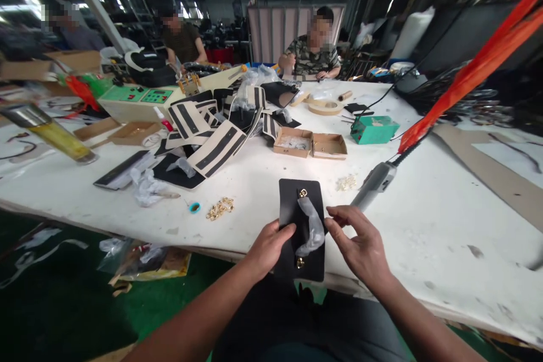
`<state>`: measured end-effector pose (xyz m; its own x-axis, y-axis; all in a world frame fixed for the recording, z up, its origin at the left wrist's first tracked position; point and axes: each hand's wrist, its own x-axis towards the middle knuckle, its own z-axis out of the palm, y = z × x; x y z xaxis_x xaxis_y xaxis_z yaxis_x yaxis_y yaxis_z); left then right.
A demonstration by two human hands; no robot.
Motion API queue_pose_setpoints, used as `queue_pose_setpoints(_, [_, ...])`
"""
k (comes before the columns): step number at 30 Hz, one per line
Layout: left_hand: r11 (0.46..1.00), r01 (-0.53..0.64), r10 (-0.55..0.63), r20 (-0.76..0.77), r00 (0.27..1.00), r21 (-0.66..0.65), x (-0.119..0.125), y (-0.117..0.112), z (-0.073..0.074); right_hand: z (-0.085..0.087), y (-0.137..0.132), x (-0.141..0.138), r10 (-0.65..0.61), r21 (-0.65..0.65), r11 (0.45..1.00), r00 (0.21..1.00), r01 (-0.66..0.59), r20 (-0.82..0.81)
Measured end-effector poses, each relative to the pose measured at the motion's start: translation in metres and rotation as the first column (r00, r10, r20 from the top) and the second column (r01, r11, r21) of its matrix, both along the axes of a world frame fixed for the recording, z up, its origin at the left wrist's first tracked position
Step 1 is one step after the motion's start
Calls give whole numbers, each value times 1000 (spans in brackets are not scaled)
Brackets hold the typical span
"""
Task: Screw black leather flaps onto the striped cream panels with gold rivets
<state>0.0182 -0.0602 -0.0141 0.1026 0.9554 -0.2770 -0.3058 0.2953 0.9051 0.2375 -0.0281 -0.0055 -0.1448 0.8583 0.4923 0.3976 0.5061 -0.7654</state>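
My left hand (269,249) grips a black leather-like panel (288,203) by its left edge, thumb on top and fingers beneath. The panel hangs partly over the table's front edge. Along its middle runs a handle wrapped in cloudy plastic film (314,229), with a gold metal fitting (302,193) at the far end and another gold fitting (300,263) at the near end. Beside the panel's right edge is my right hand (362,243), its thumb and forefinger slightly apart with nothing visible between them. Small gold metal pieces (220,208) lie in a pile left of the panel.
A grey handheld tool (373,184) hangs on a cord with red wrapping (470,73). Beyond lie cardboard boxes (328,146), a green box (375,129), striped panels (220,150), pale small pieces (347,182) and a blue-rimmed container (194,207). Co-workers sit across the table (424,237).
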Motion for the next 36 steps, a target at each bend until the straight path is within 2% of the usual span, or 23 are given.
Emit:
queue_pose_setpoints(4, [994, 75, -68, -88, 994, 79, -3, -14, 13, 25, 19, -17, 39, -184, 982, 998, -46, -42])
queue_pose_setpoints(6, [992, 65, -54, -104, 993, 105, -2, -16, 16, 32, 22, -24, 68, -280, 957, 996, -81, -57])
queue_pose_setpoints(9, [995, -28, 35, -69, 997, 98, 0, -13, 19, 32, 20, -33, 108, -418, 896, 986, -152, -128])
queue_pose_setpoints(11, [995, -68, 69, -6, 998, 72, 3, -10, 19, 29, 18, -36, 106, -448, 879, 984, -161, -147])
queue_pose_setpoints(15, [995, -84, 80, 76, 994, 45, 10, -6, 22, 23, 16, -36, 57, -335, 940, 997, -70, -48])
queue_pose_setpoints(17, [994, -91, 87, 75, 993, 55, 13, -6, 25, 25, 13, -35, 67, -271, 960, 997, -72, -31])
queue_pose_setpoints(23, [984, -118, 120, -4, 993, 134, 15, -5, 37, 33, 1, -37, 30, -182, 982, 988, -58, -152])
queue_pose_setpoints(31, [984, -113, 116, -13, 993, 139, 14, -4, 41, 29, 1, -37, 143, 28, 990, 973, -140, -182])
queue_pose_setpoints(36, [990, -34, 51, -121, 991, 138, 10, -6, 48, 43, 4, -21, 292, 8, 956, 954, -292, -73])
